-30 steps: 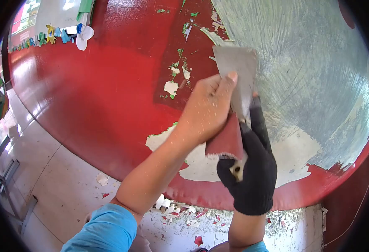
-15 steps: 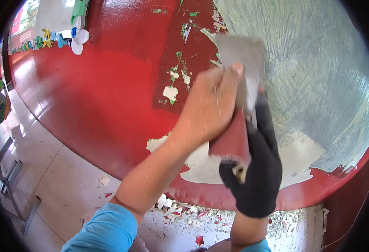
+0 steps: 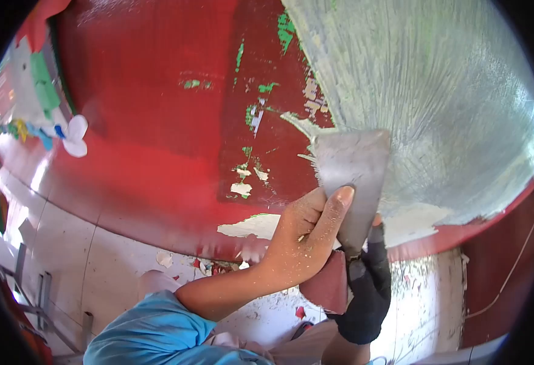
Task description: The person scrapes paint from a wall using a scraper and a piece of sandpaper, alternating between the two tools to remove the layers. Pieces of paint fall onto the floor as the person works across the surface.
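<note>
My right hand, in a black glove with the fingertips bare, grips the handle of a wide metal scraper. The scraper's blade points up and lies over the border between red paint and the pale scraped part of a curved surface. My bare left hand is closed at the blade's side, its thumb pressed flat on the metal. Below that palm hangs a reddish-brown sheet that looks like sandpaper; how it is held is hidden. Dust specks the left hand.
Green and cream patches show through the red paint. Paint flakes lie on the pale tiled floor. Metal frame legs stand at lower left. Paper flower decorations hang at upper left. A thin cord runs at right.
The view has shifted, so the painted surface sits lower in it. Both hands and the scraper have come down, slightly further than the surface. Both hands keep their hold.
</note>
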Available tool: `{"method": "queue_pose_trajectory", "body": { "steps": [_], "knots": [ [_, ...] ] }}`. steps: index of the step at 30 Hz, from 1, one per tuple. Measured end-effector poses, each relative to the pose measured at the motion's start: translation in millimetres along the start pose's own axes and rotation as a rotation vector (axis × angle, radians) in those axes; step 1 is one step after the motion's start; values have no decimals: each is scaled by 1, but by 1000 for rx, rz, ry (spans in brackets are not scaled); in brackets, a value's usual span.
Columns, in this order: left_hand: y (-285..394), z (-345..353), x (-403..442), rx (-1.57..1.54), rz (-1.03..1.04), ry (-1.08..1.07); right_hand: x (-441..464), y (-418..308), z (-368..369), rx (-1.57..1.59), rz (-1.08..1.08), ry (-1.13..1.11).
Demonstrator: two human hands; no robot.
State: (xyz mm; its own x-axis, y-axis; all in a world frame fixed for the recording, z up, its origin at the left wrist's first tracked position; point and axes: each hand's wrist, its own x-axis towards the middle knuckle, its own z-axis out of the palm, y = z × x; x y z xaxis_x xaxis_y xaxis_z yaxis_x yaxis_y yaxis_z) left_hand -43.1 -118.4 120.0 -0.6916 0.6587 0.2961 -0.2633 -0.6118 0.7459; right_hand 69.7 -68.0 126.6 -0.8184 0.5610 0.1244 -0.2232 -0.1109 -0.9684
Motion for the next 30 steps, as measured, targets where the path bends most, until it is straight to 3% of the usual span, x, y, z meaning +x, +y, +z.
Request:
{"method": "queue_pose_trajectory", "body": {
  "steps": [1,3,5,7,11,12,13,15,21,23,24,27,30],
  "knots": [
    [2,-2,1,-7,-22,-15,0,2,1,-2,2,27],
    [6,-10,2,80,-2,-153,-2,16,-2,-317,-146,66],
    [22,-10,3,121,-81,-159,-11,19,4,-213,-166,92],
    [24,-11,3,162,-150,-146,-13,14,-2,-117,-127,13],
    [8,-7,9,200,-95,-69,-1,1,-4,-325,-81,89],
    [6,-6,7,176,-80,-50,-3,0,-16,-152,64,91],
    [6,-4,6,181,-75,-28,-3,3,-20,-150,75,71],
    [12,-1,4,199,-29,-64,0,11,-21,-380,-250,122],
    [-2,6,6,109,-13,43,5,-4,-30,-525,-164,-119],
    [13,2,7,192,-52,21,8,5,-29,-481,-265,-76],
    [18,1,6,266,-111,-15,13,3,-25,-632,-353,-105],
    [8,-7,11,293,-29,-45,16,3,-29,-515,-174,-164],
    [14,-2,7,303,-85,-9,15,3,-25,-484,-218,-164]
  ]
}}
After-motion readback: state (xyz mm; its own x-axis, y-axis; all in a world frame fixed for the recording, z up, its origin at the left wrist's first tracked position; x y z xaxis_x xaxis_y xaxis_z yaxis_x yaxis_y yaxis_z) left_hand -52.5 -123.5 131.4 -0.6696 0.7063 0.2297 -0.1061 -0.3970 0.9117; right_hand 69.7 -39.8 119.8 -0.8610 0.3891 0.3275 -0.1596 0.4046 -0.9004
